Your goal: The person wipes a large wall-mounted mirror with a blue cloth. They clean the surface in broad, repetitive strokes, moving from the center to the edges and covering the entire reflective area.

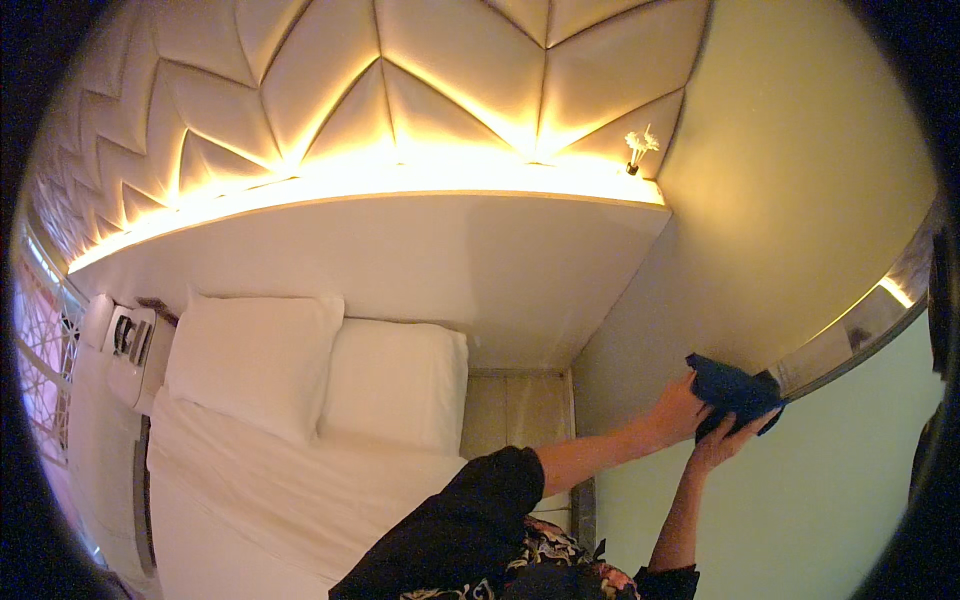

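Black sleeves (480, 500) and a dark floral garment (552, 548) fill the lower edge, closest to the camera, with both bare forearms reaching up and to the right. At their ends is a dark blue cloth (735, 388), bunched against the right-hand wall (790, 200) at the end of a narrow reflective strip (845, 340). The left hand (678, 410) is at the cloth's left side, its fingertips hidden in the folds, so I cannot tell whether it pinches or just presses. Below it, the right hand (722, 445) grips the lower part of the cloth, thumb and fingers parted in a V. Beneath the strip, the surface (790, 490) is pale green.

To the left stands a bed with white bedding (240, 500) and two white pillows side by side, the left pillow (250, 360) overlapping the right pillow (395, 385). Behind it, a brightly lit ledge (400, 180) runs under a quilted chevron wall panel (450, 80); white flowers (641, 142) stand in a small dark vase (632, 169) at its right end.
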The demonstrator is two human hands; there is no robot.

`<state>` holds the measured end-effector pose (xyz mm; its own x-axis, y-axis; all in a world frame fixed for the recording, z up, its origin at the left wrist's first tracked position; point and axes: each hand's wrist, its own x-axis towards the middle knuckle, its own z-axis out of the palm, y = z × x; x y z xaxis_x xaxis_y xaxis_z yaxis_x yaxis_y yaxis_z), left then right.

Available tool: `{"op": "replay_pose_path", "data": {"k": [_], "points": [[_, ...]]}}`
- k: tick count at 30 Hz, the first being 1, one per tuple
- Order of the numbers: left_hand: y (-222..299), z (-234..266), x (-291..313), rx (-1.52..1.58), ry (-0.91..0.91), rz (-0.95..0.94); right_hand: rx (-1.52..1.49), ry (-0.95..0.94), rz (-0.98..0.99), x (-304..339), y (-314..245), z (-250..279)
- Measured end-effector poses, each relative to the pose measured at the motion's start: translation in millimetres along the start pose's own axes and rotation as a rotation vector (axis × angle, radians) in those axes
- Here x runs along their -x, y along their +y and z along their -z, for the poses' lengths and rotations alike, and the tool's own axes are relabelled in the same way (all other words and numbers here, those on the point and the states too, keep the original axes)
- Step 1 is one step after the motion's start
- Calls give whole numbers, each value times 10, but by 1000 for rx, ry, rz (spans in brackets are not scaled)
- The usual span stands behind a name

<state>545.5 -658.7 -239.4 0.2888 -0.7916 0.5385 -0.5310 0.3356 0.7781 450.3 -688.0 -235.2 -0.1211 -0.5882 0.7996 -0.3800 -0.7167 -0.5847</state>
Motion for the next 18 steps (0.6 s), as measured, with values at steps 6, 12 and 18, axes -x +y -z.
{"op": "replay_pose_path", "data": {"k": [6, 12, 18], "points": [[-323, 130, 879, -20, -110, -41, -56, -219, -554, 756, -369, 236], [-532, 794, 1603, 88, -308, 244, -347, -498, -1049, 1371, -566, 129], [-1255, 1116, 1971, 302, -99, 776, -305, -705, -1114, 1384, -661, -232]]}}
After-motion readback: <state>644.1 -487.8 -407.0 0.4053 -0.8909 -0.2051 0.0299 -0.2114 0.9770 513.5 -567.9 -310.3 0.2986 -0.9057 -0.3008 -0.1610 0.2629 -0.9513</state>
